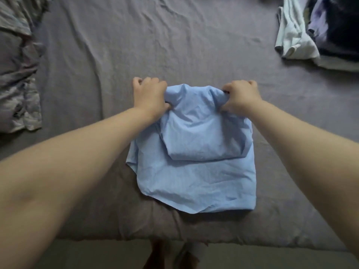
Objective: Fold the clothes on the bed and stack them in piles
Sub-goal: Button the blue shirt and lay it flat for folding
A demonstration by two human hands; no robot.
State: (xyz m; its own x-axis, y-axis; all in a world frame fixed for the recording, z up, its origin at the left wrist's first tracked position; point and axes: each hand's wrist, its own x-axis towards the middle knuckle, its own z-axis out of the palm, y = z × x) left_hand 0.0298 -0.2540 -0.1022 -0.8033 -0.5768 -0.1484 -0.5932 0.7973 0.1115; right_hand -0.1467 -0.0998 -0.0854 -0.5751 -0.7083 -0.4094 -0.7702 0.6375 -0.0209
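The light blue shirt (194,166) lies flat near the front edge of the bed (174,45), directly before the person, where both arms reach it evenly. Its far portion is doubled back toward the person, forming a smaller layer on top of the lower part.

The left hand (150,96) grips the far left corner of that fold, fingers curled tight around bunched cloth. The right hand (240,97) pinches the far right corner in the same way. Holding both corners at equal height probably keeps the fold line straight and the layers aligned.

The pile of mixed clothes (318,33) sits at the far right of the bed, well apart from the shirt, which leaves working space in the middle. A rumpled grey blanket (19,74) lies along the left edge.

Judgement: the shirt is partly folded; one more fold appears necessary before stacking.
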